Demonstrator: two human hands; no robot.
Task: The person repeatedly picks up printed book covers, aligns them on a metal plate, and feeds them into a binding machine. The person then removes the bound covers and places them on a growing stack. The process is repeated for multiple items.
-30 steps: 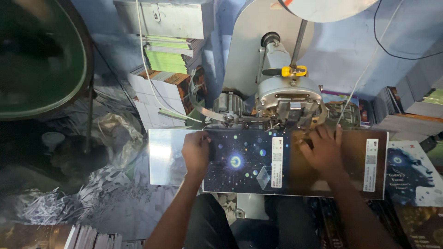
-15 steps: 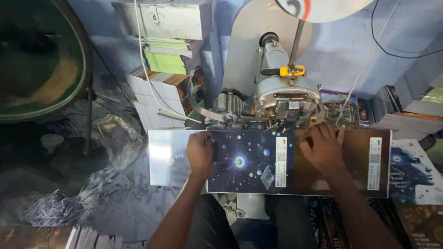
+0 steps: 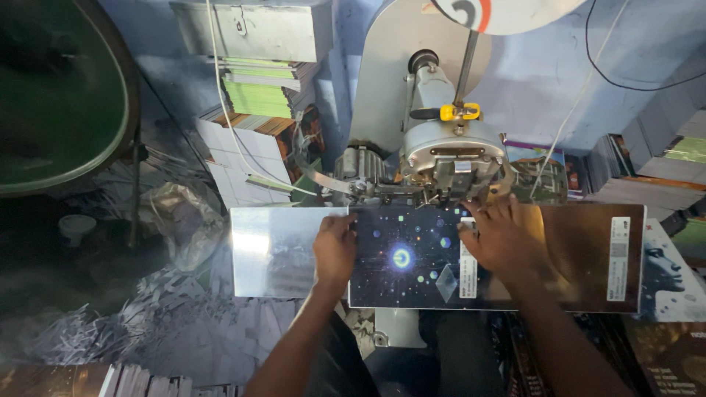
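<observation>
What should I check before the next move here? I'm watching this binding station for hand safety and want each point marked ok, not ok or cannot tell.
1. Left hand flat on the starry booklet cover, at its left edge: ok.
2. Right hand pressing the cover, away from the left hand: ok.
3. Right fingertips clear of the machine head: not ok, they lie right beneath it.
4. Cover lying flat on the shiny metal table: ok.
5. Machine running or stopped: cannot tell.
6. Paper trimmings kept off the table: ok, they lie below it to the left.
</observation>
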